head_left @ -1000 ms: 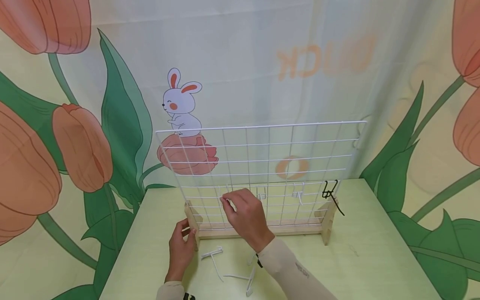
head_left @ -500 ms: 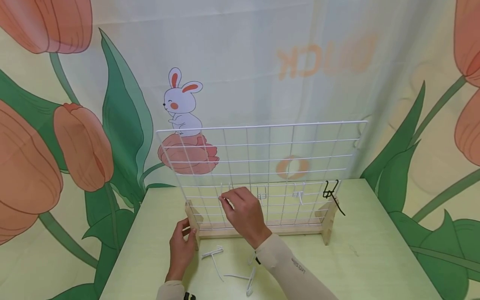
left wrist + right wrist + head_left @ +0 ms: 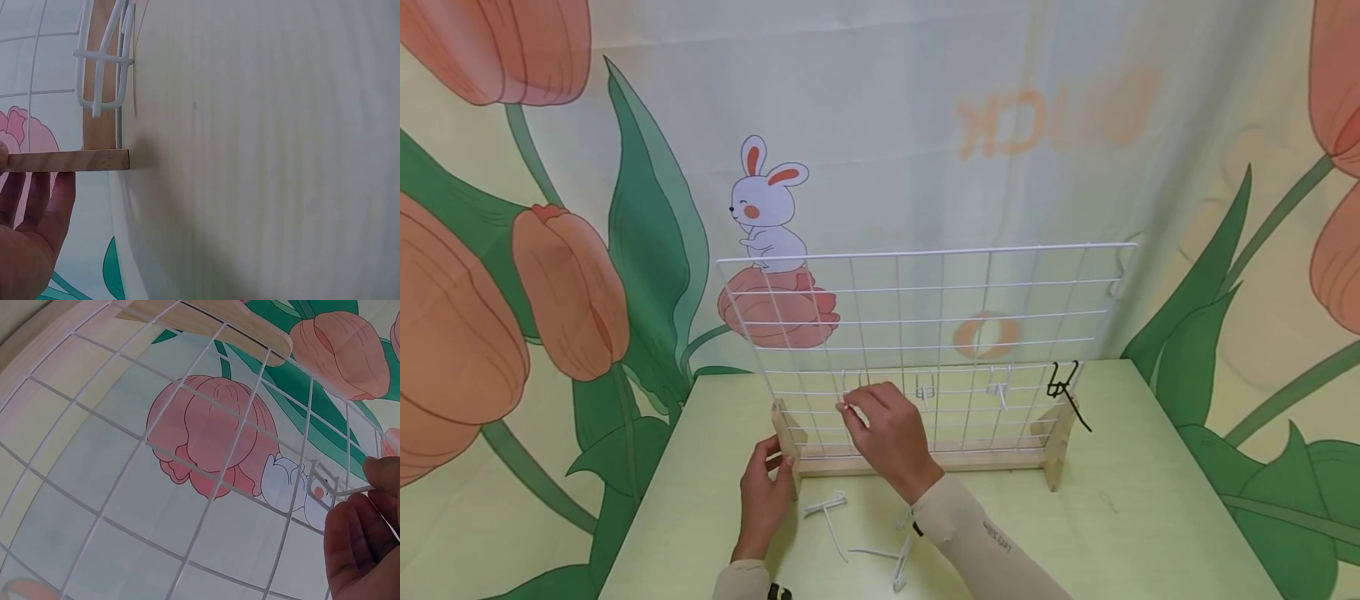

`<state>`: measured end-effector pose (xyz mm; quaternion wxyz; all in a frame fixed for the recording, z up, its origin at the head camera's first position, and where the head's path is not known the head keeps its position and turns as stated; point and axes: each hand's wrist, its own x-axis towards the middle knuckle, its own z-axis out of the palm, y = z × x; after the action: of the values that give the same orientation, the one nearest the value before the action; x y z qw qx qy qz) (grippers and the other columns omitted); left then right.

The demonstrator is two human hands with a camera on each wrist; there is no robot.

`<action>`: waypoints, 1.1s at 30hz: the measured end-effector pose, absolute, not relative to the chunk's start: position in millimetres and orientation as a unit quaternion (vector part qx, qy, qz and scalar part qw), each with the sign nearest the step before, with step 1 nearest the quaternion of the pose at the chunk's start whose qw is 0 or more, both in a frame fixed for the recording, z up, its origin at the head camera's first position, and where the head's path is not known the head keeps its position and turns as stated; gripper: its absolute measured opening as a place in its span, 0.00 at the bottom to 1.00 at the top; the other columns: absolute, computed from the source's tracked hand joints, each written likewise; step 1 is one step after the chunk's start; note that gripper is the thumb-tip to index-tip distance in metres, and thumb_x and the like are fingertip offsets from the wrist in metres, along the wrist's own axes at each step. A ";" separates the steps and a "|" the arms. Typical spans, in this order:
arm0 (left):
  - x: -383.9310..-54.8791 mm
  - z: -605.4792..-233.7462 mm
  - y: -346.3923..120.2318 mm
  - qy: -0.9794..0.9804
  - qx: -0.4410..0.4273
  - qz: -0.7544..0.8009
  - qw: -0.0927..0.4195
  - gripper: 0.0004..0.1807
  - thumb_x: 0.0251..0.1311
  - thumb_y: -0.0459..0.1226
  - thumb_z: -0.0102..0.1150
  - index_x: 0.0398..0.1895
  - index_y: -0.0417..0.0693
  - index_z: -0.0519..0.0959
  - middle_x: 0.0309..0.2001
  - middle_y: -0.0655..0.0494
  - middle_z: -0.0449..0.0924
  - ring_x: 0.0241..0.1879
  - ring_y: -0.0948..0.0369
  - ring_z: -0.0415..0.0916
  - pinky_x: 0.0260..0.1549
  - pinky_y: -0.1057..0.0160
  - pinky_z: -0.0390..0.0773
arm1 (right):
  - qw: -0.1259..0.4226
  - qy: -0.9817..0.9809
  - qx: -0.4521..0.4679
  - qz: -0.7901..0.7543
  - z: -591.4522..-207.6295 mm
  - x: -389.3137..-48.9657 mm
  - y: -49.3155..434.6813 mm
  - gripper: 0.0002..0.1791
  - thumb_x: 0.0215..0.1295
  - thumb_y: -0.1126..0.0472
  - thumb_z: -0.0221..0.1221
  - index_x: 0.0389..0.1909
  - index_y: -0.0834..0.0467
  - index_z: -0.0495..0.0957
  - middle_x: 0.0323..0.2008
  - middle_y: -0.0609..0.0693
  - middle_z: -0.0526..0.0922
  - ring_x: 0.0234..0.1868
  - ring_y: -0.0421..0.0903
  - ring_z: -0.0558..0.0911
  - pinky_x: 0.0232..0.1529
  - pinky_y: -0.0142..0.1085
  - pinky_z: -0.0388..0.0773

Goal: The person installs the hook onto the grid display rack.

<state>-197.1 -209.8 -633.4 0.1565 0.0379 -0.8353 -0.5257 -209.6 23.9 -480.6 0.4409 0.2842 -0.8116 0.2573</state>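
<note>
A white wire grid panel [image 3: 940, 252] stands upright in a wooden base. My left hand [image 3: 763, 504] grips the base's left foot [image 3: 94, 160], thumb on one side and fingers on the other. Between thumb and fingertips, my right hand [image 3: 891, 429] pinches the stem of a white wire display hook [image 3: 354, 490] at the panel's lower left. In the head view its two prongs rise just above my fingers, level with a crossbar. Part of the hook is hidden behind my hand.
Two white hooks [image 3: 923, 391] [image 3: 997, 389] and a black hook [image 3: 1057, 387] hang along the panel's lower part. On the table [image 3: 1150, 500] in front lie more white hooks [image 3: 826, 507] [image 3: 901, 567]. A curtain printed with tulips and a rabbit [image 3: 767, 204] hangs behind.
My right hand has dropped slightly with the hook, whose prongs now sit close to a crossbar. My left hand keeps its grip on the base.
</note>
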 end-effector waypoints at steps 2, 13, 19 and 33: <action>-197.1 -633.1 -209.7 -0.837 0.037 -0.524 0.156 0.21 0.75 0.34 0.62 0.68 0.50 0.75 0.63 0.46 0.81 0.58 0.45 0.83 0.53 0.44 0.85 | 0.444 -0.809 0.286 0.258 -483.1 -209.4 24.0 0.07 0.59 0.60 0.78 0.36 0.56 0.90 0.35 0.46 0.90 0.38 0.43 0.88 0.42 0.32 0.88; -197.2 -635.8 -210.1 -0.840 0.033 -0.519 0.157 0.21 0.75 0.33 0.61 0.68 0.50 0.74 0.63 0.46 0.81 0.58 0.46 0.83 0.53 0.45 0.85 | 0.451 -0.799 0.292 0.269 -498.9 -207.3 30.3 0.08 0.57 0.62 0.77 0.37 0.56 0.90 0.35 0.46 0.89 0.37 0.43 0.86 0.39 0.32 0.86; -197.2 -636.7 -209.6 -0.841 0.026 -0.515 0.162 0.21 0.74 0.33 0.62 0.68 0.49 0.74 0.63 0.44 0.81 0.58 0.45 0.84 0.52 0.45 0.86 | 0.449 -0.800 0.293 0.269 -500.3 -204.3 35.0 0.08 0.57 0.62 0.77 0.37 0.56 0.90 0.35 0.45 0.89 0.38 0.43 0.86 0.40 0.32 0.86; -197.8 -636.7 -211.5 -0.845 0.029 -0.509 0.160 0.21 0.75 0.34 0.61 0.68 0.49 0.74 0.62 0.46 0.81 0.58 0.46 0.84 0.52 0.45 0.85 | 0.429 -0.810 0.293 0.271 -516.4 -189.4 46.2 0.10 0.55 0.59 0.78 0.36 0.57 0.89 0.35 0.47 0.89 0.39 0.43 0.88 0.40 0.34 0.88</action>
<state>-197.8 -211.5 -636.7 0.1604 0.0286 -0.8449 -0.5095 -189.4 46.2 -516.4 0.4285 0.2933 -0.8104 0.2713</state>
